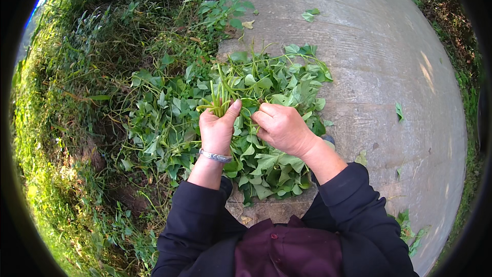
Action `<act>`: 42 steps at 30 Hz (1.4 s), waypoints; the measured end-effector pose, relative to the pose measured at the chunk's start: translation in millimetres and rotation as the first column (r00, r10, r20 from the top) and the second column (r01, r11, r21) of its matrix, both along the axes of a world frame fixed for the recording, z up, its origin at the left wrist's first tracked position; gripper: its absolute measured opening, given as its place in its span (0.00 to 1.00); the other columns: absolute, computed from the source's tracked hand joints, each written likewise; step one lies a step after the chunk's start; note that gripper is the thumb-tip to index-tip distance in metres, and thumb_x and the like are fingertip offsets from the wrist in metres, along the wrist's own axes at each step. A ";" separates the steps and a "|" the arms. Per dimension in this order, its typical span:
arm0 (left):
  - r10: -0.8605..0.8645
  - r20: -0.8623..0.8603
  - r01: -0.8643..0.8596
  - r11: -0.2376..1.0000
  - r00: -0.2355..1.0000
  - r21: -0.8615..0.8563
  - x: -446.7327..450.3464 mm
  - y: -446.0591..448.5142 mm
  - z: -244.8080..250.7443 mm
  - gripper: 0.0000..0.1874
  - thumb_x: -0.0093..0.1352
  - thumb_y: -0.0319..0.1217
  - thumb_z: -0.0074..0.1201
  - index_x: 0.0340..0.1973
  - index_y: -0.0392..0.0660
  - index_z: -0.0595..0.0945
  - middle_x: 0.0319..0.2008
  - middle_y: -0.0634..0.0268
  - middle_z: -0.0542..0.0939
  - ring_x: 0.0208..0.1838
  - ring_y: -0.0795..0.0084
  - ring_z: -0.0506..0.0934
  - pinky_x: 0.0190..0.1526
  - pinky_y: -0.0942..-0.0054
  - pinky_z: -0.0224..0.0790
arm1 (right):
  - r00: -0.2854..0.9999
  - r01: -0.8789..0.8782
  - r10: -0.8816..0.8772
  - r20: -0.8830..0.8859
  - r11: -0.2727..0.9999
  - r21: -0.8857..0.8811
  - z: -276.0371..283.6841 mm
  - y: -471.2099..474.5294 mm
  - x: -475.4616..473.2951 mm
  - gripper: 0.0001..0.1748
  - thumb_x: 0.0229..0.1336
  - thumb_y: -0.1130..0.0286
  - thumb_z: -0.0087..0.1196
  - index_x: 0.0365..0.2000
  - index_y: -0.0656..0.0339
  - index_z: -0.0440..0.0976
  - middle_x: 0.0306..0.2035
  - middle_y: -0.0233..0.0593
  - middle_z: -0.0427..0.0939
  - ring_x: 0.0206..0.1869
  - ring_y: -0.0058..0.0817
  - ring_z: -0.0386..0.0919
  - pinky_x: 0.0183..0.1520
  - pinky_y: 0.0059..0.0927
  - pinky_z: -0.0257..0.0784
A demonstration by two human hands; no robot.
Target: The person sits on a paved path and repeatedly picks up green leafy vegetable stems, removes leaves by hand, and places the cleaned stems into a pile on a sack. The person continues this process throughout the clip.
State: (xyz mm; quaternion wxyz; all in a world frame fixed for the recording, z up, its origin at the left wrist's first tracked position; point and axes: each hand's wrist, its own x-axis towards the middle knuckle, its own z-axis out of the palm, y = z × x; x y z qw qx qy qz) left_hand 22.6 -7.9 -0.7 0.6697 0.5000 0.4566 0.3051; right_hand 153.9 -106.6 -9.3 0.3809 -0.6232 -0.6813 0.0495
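Note:
My left hand (218, 127) is closed around a bundle of pale green leaf stalks (219, 98), whose cut or snapped ends point up and away from me. Close beside it on the right, my right hand (282, 127) has its thumb and fingers pinched together on a thin green vine (256, 125); part of that vine is hidden by the fingers. Beneath both hands spreads a broad heap of leafy green vines (284, 167), which look like sweet potato vines. A patterned silver bracelet (216, 156) circles my left wrist.
The heap lies partly on a concrete path (380, 65) and partly against a weedy bank (115, 65) on the left. Loose leaves (310, 14) are scattered over the concrete. A dark shoe (328, 139) shows at the heap's right edge. More grass (467, 96) borders the path's far right side.

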 end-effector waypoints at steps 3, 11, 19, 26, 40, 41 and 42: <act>0.006 0.026 -0.005 1.000 1.000 -0.027 -1.3 1.7 2.2 0.04 0.64 0.30 0.59 0.30 0.44 0.80 0.15 0.79 0.70 0.13 0.89 0.59 0.14 0.84 0.46 | 0.989 0.072 -0.073 -0.127 0.997 -0.010 -1.1 0.6 -5.5 0.11 0.38 0.77 0.57 0.28 0.63 0.71 0.24 0.39 0.68 0.28 0.36 0.73 0.28 0.34 0.70; -0.019 0.067 0.026 0.994 0.998 -0.107 -5.5 5.1 7.4 0.05 0.67 0.30 0.55 0.30 0.43 0.78 0.15 0.78 0.67 0.12 0.88 0.57 0.14 0.84 0.44 | 0.798 0.338 -0.341 -0.497 0.936 -0.098 -9.7 5.4 4.9 0.05 0.58 0.73 0.52 0.31 0.65 0.73 0.26 0.37 0.71 0.27 0.26 0.68 0.31 0.25 0.66; 0.007 0.141 0.010 0.992 0.990 -0.122 -11.7 17.2 15.0 0.05 0.69 0.31 0.53 0.32 0.44 0.77 0.14 0.78 0.65 0.12 0.87 0.56 0.15 0.84 0.44 | 0.392 0.188 -0.187 -0.901 0.975 -0.120 10.2 -11.0 51.2 0.06 0.63 0.70 0.49 0.35 0.62 0.70 0.30 0.29 0.68 0.31 0.19 0.66 0.37 0.21 0.65; -0.131 0.098 0.141 0.985 0.986 -0.096 -10.7 14.7 15.5 0.05 0.69 0.31 0.52 0.33 0.43 0.77 0.19 0.76 0.71 0.13 0.88 0.57 0.15 0.85 0.44 | 0.948 -0.008 -0.051 -0.315 0.983 -0.182 7.0 -8.6 31.0 0.13 0.50 0.70 0.61 0.38 0.58 0.75 0.31 0.36 0.72 0.31 0.29 0.74 0.32 0.28 0.71; -0.235 0.194 0.265 0.953 0.953 -0.149 -15.7 18.4 14.8 0.06 0.71 0.31 0.48 0.37 0.42 0.75 0.27 0.69 0.76 0.14 0.88 0.58 0.17 0.87 0.47 | 0.951 -0.113 0.028 -0.307 0.958 -0.262 6.7 -7.7 23.2 0.15 0.46 0.77 0.58 0.38 0.55 0.76 0.35 0.36 0.72 0.37 0.37 0.76 0.39 0.35 0.72; -0.236 0.192 0.266 0.952 0.952 -0.149 -15.4 18.4 14.7 0.06 0.71 0.31 0.48 0.37 0.42 0.75 0.27 0.69 0.76 0.14 0.88 0.58 0.17 0.87 0.47 | 0.943 -0.121 0.038 -0.331 0.964 -0.237 5.3 -7.7 23.3 0.14 0.46 0.77 0.57 0.38 0.56 0.76 0.34 0.36 0.73 0.37 0.37 0.75 0.39 0.35 0.72; -0.237 0.189 0.266 0.952 0.953 -0.149 -15.4 18.6 14.7 0.06 0.71 0.31 0.48 0.37 0.42 0.75 0.27 0.69 0.76 0.14 0.88 0.58 0.17 0.87 0.47 | 0.935 -0.158 0.066 -0.348 0.956 -0.246 4.8 -7.5 24.5 0.14 0.46 0.77 0.57 0.37 0.56 0.76 0.34 0.37 0.73 0.38 0.38 0.75 0.39 0.35 0.72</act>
